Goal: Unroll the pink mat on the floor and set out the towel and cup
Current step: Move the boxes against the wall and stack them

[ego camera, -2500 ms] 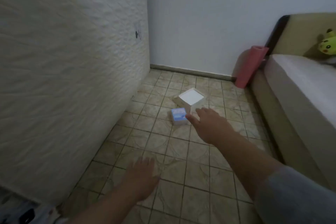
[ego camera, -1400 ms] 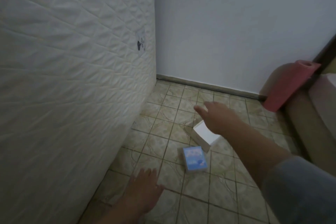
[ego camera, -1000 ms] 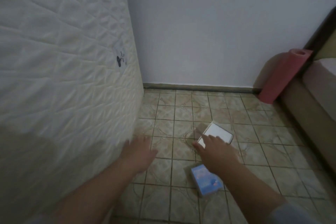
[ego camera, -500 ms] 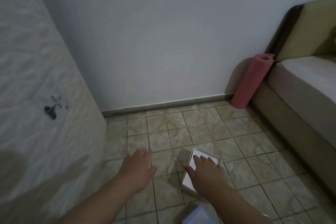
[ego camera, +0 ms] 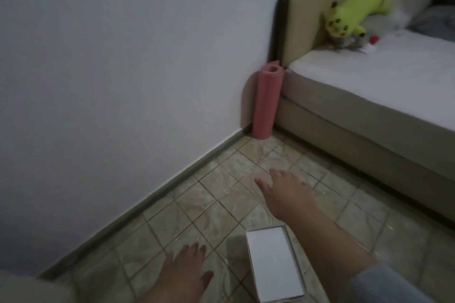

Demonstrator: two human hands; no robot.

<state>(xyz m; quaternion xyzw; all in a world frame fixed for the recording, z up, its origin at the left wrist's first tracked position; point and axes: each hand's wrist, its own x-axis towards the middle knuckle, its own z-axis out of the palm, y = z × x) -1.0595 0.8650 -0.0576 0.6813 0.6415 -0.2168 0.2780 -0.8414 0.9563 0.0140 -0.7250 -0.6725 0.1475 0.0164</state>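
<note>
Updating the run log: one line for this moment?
pink mat: rolled, upright beside bed | left hand: open | right hand: open, empty | white box: on floor

no readable text, white box top blank, rolled pink mat unmarked

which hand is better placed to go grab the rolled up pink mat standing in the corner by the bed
Probably the right hand. It is open and stretched forward over the tiles toward the mat, which stands upright between wall and bed. The left hand hangs lower and farther back, beside the white box.
</note>
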